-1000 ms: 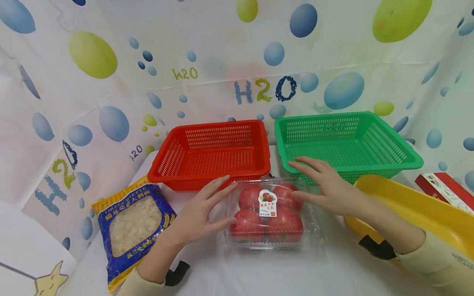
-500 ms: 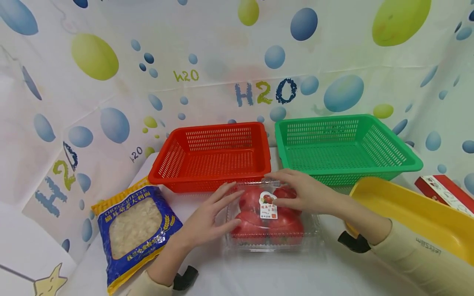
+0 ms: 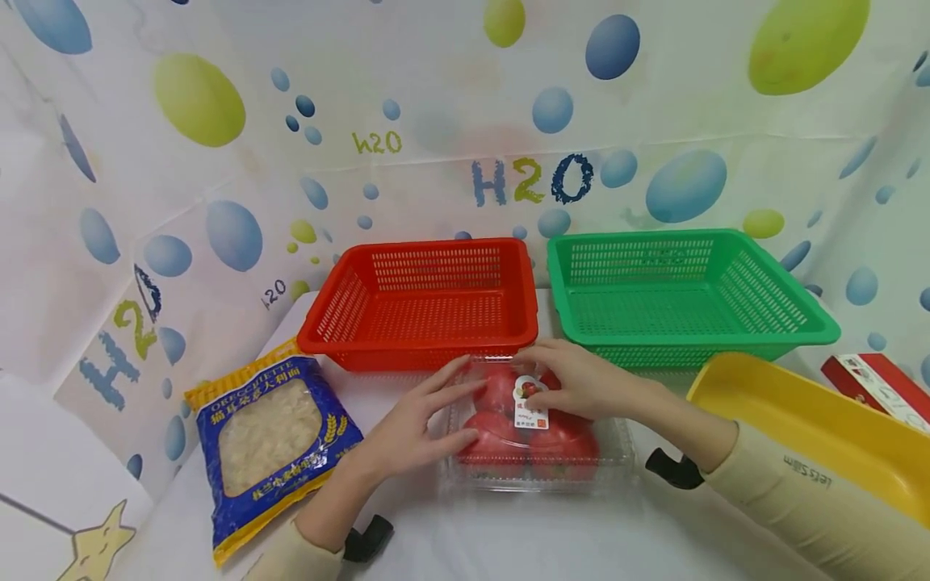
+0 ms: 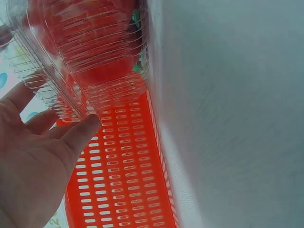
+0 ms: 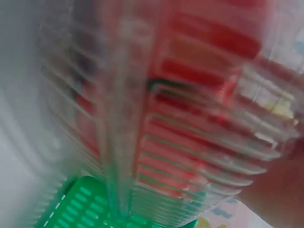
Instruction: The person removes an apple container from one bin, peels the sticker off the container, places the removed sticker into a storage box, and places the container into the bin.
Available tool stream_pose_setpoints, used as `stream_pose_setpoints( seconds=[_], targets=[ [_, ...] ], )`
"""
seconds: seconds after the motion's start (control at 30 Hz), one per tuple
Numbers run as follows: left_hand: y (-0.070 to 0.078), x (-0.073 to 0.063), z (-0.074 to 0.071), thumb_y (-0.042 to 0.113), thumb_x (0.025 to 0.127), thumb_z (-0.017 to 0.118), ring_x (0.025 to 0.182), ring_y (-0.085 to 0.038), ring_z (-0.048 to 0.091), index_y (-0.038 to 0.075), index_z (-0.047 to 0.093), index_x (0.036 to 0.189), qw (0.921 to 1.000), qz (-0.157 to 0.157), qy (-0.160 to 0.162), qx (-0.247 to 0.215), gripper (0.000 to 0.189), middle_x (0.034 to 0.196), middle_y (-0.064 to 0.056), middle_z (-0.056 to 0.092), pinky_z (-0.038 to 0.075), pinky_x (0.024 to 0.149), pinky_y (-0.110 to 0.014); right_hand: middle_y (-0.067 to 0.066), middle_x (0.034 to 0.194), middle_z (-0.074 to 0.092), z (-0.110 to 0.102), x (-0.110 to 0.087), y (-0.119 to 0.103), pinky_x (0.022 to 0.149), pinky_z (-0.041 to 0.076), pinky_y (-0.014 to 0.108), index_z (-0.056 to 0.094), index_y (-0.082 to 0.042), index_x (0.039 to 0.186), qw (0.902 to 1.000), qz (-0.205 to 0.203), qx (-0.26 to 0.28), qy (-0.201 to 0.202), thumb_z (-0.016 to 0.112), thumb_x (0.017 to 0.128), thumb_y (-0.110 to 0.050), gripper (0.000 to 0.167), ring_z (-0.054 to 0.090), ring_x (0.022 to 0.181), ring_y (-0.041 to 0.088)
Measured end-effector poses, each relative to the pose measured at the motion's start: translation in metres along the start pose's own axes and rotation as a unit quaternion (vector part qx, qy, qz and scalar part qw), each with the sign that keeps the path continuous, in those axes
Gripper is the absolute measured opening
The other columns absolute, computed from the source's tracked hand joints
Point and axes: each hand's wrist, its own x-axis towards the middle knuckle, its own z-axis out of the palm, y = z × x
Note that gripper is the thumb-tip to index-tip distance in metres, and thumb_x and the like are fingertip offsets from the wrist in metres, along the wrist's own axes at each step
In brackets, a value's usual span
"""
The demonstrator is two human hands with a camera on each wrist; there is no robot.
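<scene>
A clear plastic clamshell box (image 3: 613, 440) of several large round red fruits (image 3: 501, 440) stands on the white cloth; a white label (image 3: 530, 411) shows on its lid. My left hand (image 3: 407, 428) is at the box's left side, fingers spread and thumb toward the front. In the left wrist view, the left thumb's tip meets the box's ribbed rim (image 4: 78, 102). My right hand (image 3: 592, 383) reaches over the lid's right part, with its fingertips close by the label. In the right wrist view, the blurred box hides much of that hand (image 5: 280, 185).
A red basket (image 3: 421, 355) and a green basket (image 3: 697, 335) stand behind the box. To the left lies a blue and yellow bag of orecchiette (image 3: 276, 444). A yellow tray (image 3: 814, 420) and a red and white box (image 3: 875, 383) are at the right.
My right hand has come left and inward, from above the box's right edge to over its lid. The left hand has shifted slightly right against the box's side. The box stays put.
</scene>
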Motion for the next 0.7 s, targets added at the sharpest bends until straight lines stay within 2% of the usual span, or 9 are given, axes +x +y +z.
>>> stream_pose_setpoints(
  seconds=[0.23, 0.5, 0.6, 0.7],
  targets=[
    [0.002, -0.001, 0.001, 0.044, 0.089, 0.072, 0.147, -0.026, 0.030, 0.031, 0.054, 0.148, 0.9999, -0.010, -0.002, -0.006, 0.062, 0.165, 0.007, 0.026, 0.043, 0.104, -0.059, 0.004, 0.114, 0.064, 0.001, 0.002, -0.003, 0.085, 0.057, 0.037, 0.064, -0.006, 0.127, 0.9996, 0.016, -0.010, -0.022, 0.079, 0.089, -0.020, 0.043, 0.057, 0.103, 0.022],
    [0.002, -0.001, 0.001, 0.045, 0.090, 0.071, 0.148, -0.024, 0.029, 0.031, 0.055, 0.148, 0.9998, -0.019, -0.007, -0.009, 0.062, 0.165, 0.003, 0.026, 0.042, 0.105, -0.059, -0.006, 0.093, 0.060, -0.001, 0.002, -0.004, 0.080, 0.056, 0.031, 0.065, -0.015, 0.103, 0.9998, -0.006, -0.018, -0.007, 0.075, 0.092, -0.014, 0.015, 0.056, 0.087, 0.015],
    [0.002, 0.000, 0.001, 0.045, 0.090, 0.071, 0.148, -0.024, 0.028, 0.031, 0.055, 0.147, 0.9997, -0.021, -0.006, -0.011, 0.061, 0.165, 0.003, 0.026, 0.041, 0.105, -0.059, -0.008, 0.090, 0.063, -0.004, 0.001, -0.005, 0.078, 0.056, 0.029, 0.065, -0.015, 0.102, 0.9999, -0.011, 0.001, -0.003, 0.075, 0.093, -0.012, 0.014, 0.059, 0.084, 0.014],
    [0.003, 0.000, 0.001, 0.045, 0.090, 0.071, 0.149, -0.025, 0.028, 0.031, 0.055, 0.147, 0.9997, -0.021, -0.005, -0.012, 0.061, 0.165, 0.004, 0.025, 0.041, 0.105, -0.060, -0.007, 0.090, 0.067, -0.012, -0.003, -0.006, 0.077, 0.058, 0.029, 0.066, -0.012, 0.105, 0.9992, 0.001, 0.041, -0.002, 0.074, 0.093, -0.012, 0.015, 0.062, 0.084, 0.014]
  ],
)
